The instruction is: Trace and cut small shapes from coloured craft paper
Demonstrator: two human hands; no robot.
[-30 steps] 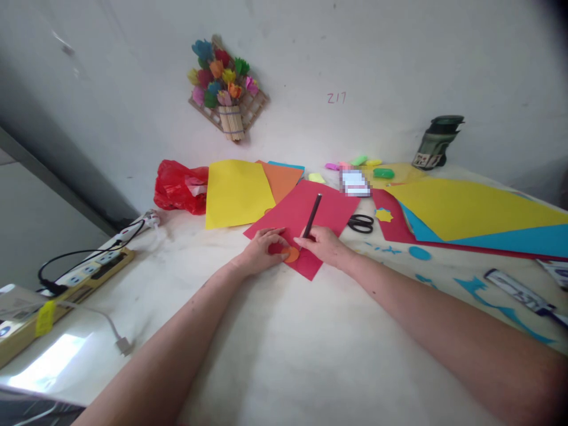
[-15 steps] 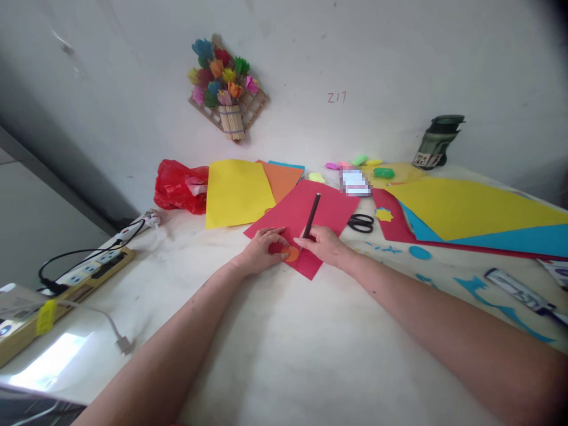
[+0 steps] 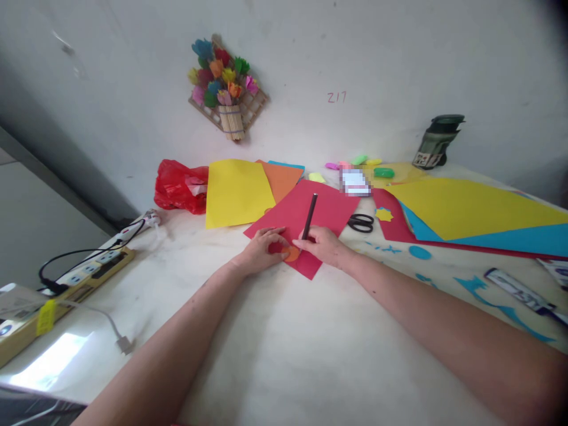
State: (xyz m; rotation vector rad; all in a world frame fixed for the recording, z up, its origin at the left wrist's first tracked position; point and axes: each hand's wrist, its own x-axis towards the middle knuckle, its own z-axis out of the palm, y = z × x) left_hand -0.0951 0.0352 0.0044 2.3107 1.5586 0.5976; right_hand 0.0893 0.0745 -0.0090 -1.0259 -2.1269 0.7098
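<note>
A red paper sheet (image 3: 306,216) lies on the white table (image 3: 284,331). On its near corner sits a small orange paper disc (image 3: 292,254). My left hand (image 3: 261,248) rests on the red sheet with fingers flat, pressing the disc's left side. My right hand (image 3: 326,245) is closed on a dark pen (image 3: 309,216), whose tip meets the disc's right edge while its shaft leans away toward the wall.
Black scissors (image 3: 360,223) lie right of the red sheet. Yellow (image 3: 237,192), orange and blue sheets, a red plastic bag (image 3: 180,186), highlighters (image 3: 382,173) and blue cut-outs surround it. A power strip (image 3: 89,266) sits at left, a dark bottle (image 3: 437,142) at back right.
The pen's upper end has tipped slightly leftward and my right hand has shifted a little along the disc's edge. My left hand has stayed put.
</note>
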